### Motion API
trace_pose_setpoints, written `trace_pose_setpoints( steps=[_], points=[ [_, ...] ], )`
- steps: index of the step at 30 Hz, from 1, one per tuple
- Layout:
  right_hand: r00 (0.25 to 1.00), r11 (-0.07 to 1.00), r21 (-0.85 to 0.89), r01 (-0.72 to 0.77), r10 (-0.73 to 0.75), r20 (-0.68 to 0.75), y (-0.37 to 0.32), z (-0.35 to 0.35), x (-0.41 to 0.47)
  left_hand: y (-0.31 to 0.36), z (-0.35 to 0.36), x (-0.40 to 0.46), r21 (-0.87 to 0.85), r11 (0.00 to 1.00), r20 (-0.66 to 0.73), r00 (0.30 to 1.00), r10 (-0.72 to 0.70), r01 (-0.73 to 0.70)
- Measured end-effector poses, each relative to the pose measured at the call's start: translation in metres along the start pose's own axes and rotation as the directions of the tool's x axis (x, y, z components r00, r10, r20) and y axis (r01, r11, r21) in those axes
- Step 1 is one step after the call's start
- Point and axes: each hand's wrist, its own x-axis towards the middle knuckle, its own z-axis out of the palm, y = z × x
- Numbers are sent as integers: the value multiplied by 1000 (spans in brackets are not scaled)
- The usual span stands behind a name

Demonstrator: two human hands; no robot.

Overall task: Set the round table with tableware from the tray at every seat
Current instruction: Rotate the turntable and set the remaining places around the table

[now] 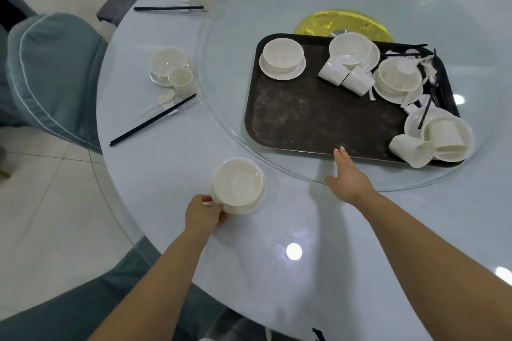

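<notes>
At the bench's (277, 230) near edge, the left hand (203, 214) grips the rim of a white bowl on a saucer (238, 187). The right hand (347, 174) reaches with straight fingers, holding nothing, its fingertips touching the near edge of the dark tray (313, 116) of tableware mid-bench.

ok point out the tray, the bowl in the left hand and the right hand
tray (304, 119), head view, bare dark floor
bowl (238, 181), head view, inside of the bowl
left hand (203, 214), head view, back of hand
right hand (349, 174), head view, back of hand
</notes>
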Motion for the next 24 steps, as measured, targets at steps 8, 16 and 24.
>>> trace_pose_setpoints(
  steps=[8, 16, 24],
  points=[
    [1000, 1000, 14, -4, 5, -14, 0, 3, -3, -1, 1, 6, 255, 965, 104, 994, 25, -51],
    [997, 985, 164, 45, -35, -62, 0, -5, -8, 36, -9, 12, 405, 899, -39, 979, 200, -168],
    [743, 976, 202, 85, 73, -665, 52, -43, -20, 107, 43, -12, 310, 856, 84, 909, 409, -414]
  ],
)
